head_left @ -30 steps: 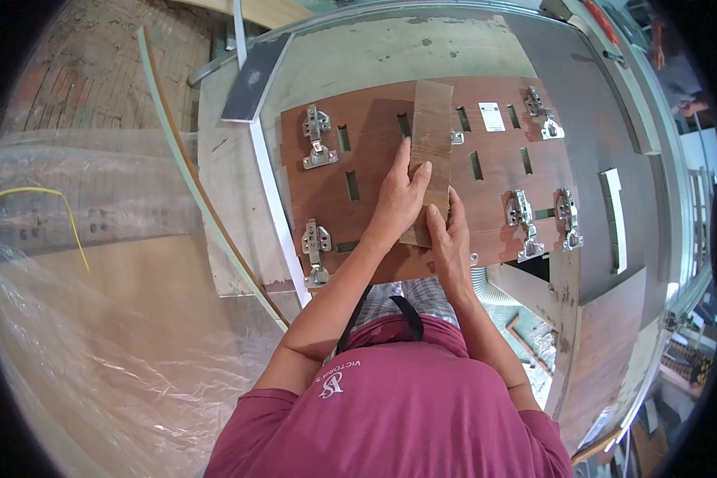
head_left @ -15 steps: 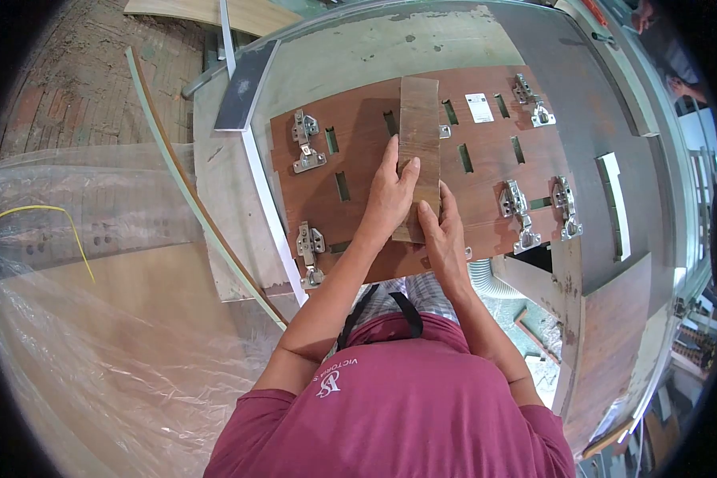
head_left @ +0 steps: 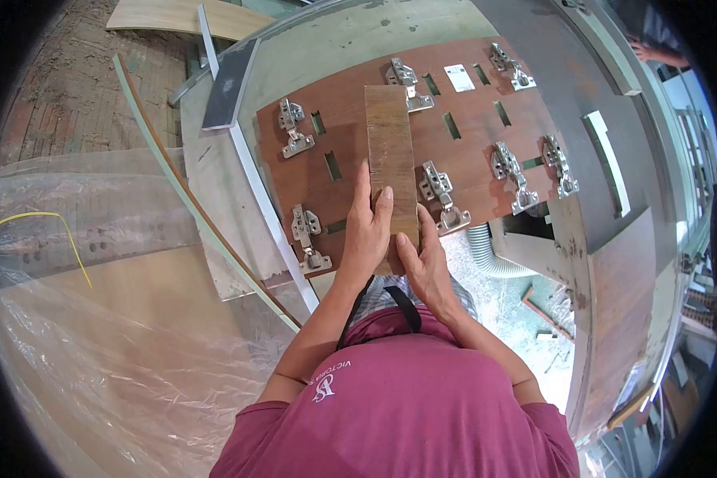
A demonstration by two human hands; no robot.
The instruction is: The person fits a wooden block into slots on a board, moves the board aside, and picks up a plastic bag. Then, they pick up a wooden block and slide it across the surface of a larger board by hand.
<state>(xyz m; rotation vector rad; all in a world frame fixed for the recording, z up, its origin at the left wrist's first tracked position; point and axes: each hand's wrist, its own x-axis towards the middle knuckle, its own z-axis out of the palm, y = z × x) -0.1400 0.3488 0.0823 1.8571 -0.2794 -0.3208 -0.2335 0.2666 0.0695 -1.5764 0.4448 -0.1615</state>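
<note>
Brown panel (head_left: 472,151), wood (head_left: 390,143) between fingers (head_left: 362,190).

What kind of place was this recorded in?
Probably a woodworking or cabinet workshop: metal hinges on a slotted brown board, a ribbed hose, and plastic sheeting.

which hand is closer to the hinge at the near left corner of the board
Left. The left hand is to the right of that hinge, on the near side of the wooden block; the right hand is farther right, across the block.
</note>
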